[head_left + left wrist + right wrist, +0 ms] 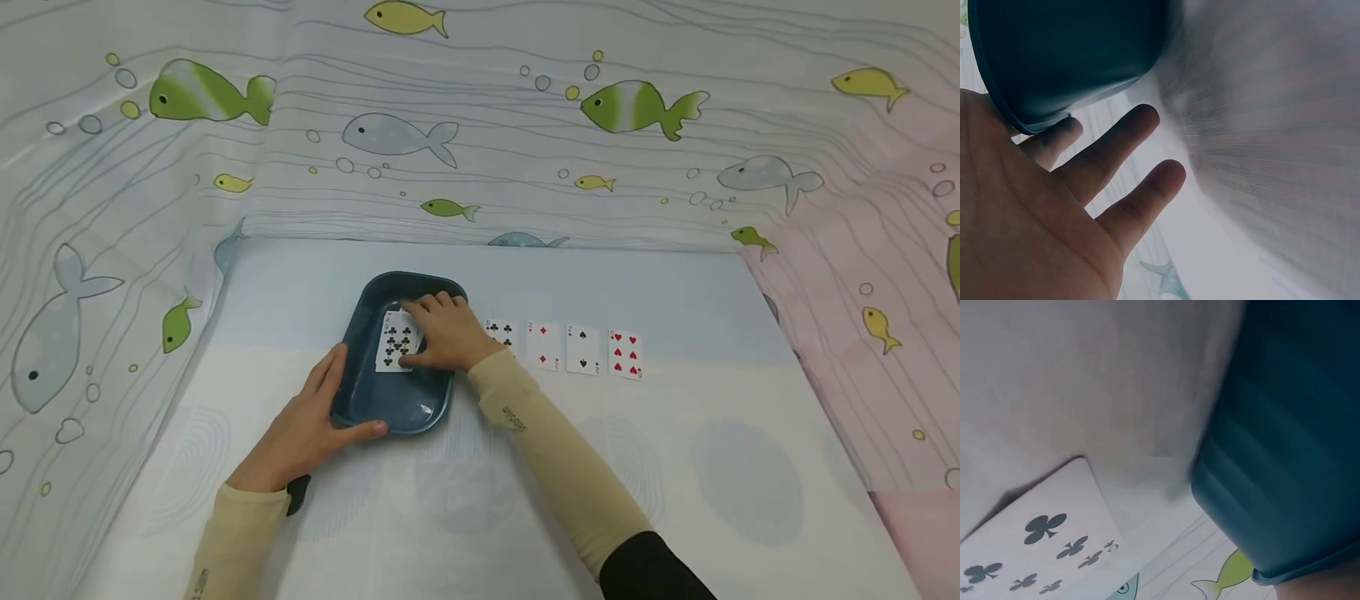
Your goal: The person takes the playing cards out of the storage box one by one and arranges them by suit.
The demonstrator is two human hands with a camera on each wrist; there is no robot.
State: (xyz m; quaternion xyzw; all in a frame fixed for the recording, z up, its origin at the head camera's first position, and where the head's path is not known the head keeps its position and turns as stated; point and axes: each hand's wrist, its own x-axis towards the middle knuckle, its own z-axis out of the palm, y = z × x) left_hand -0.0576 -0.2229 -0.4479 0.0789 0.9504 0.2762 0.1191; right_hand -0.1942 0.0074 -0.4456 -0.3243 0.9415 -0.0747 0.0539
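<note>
A dark blue tray (397,408) stands on the table's left half, with playing cards inside; a card with several clubs (396,343) lies face up. My right hand (446,333) reaches over the tray's right wall and holds the card at its right part, thumb at the near edge and fingers at the far edge. My left hand (303,433) rests against the tray's near-left corner, thumb along the front rim. In the left wrist view its fingers (1107,153) stretch out straight beneath the rim. The right fingertips are hidden in the right wrist view.
Right of the tray lies a row of face-up cards: a six of clubs (501,329), a two of diamonds (543,346), a two of spades (582,350) and a six of hearts (626,354). A fish-print cloth (495,183) hangs behind the white table (675,292).
</note>
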